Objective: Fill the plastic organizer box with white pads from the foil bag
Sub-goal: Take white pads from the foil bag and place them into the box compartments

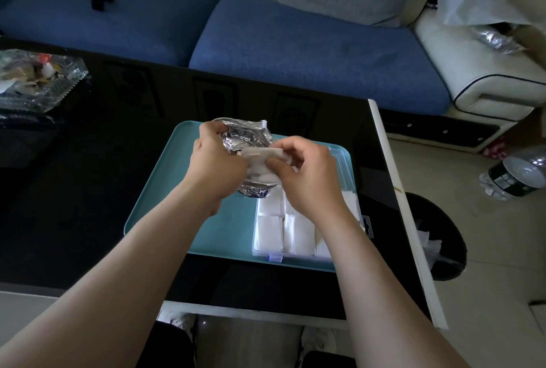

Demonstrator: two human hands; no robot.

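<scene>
1. Bench [88, 205]: black, glossy, with a white edge. A teal tray [165, 199] lies toward its 3 o'clock side.
2. Organizer box [254, 239]: clear plastic, standing in the tray's 4 o'clock corner. Its lid [339, 156] lies open toward 12 o'clock. A blue latch [274, 258] sits on the 6 o'clock wall.
3. Box contents: the compartments in view are filled with stacked pads [269, 231], all white. The compartments at the 3 o'clock side are partly hidden by the right forearm, so their fill cannot be judged.
4. Foil bag [251, 134]: crumpled silver, held above the tray just off the box's 12 o'clock end. What is inside it cannot be seen.
5. Left hand [217, 160]: grip closed round the 9 o'clock side of the foil bag, fingers curled over its upper edge.
6. Right hand [307, 181]: grip closed, thumb and fingers pinching a white pad [261, 174] at the bag's 3 o'clock side. The pad touches the foil and hangs over the far end of the box.
7. Glass dish [63, 72]: at the bench's 10 o'clock corner, holding mixed scraps too blurred to identify.
8. Floor, 3 o'clock of the bench: a black bin [453, 220] holds crumpled white paper. A plastic bottle [515, 175] lies on its side further out.
</scene>
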